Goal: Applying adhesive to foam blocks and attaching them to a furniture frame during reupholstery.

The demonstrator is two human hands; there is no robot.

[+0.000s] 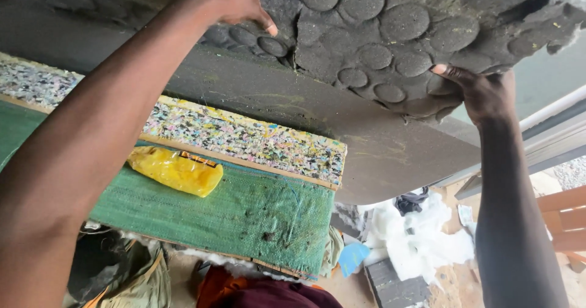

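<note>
A yellow plastic packet (pixel 177 171), lumpy and oblong, is lying on the green woven surface (pixel 256 216) left of centre, its far end touching a strip of orange trim. Just beyond it a band of multicoloured speckled foam (pixel 244 137) is running along the far edge of the green surface. White wadding (pixel 421 235) and a blue scrap (pixel 353 256) are lying on the floor to the right, near a dark slatted piece (pixel 390 286).

Both hands are holding up a thick grey felt pad (pixel 390 33) embossed with round discs, which is filling the far upper part of the view. The left hand (pixel 241 3) is pressing against the pad's underside near a tear, fingers mostly hidden, thumb pointing right; its grip is closed on the pad. The right hand (pixel 479 91) is clamping the pad's ragged near edge, thumb on the disc face and fingers curled behind. The pad is spanning between the two grips, hanging over a smooth grey sheet (pixel 378 143).
</note>
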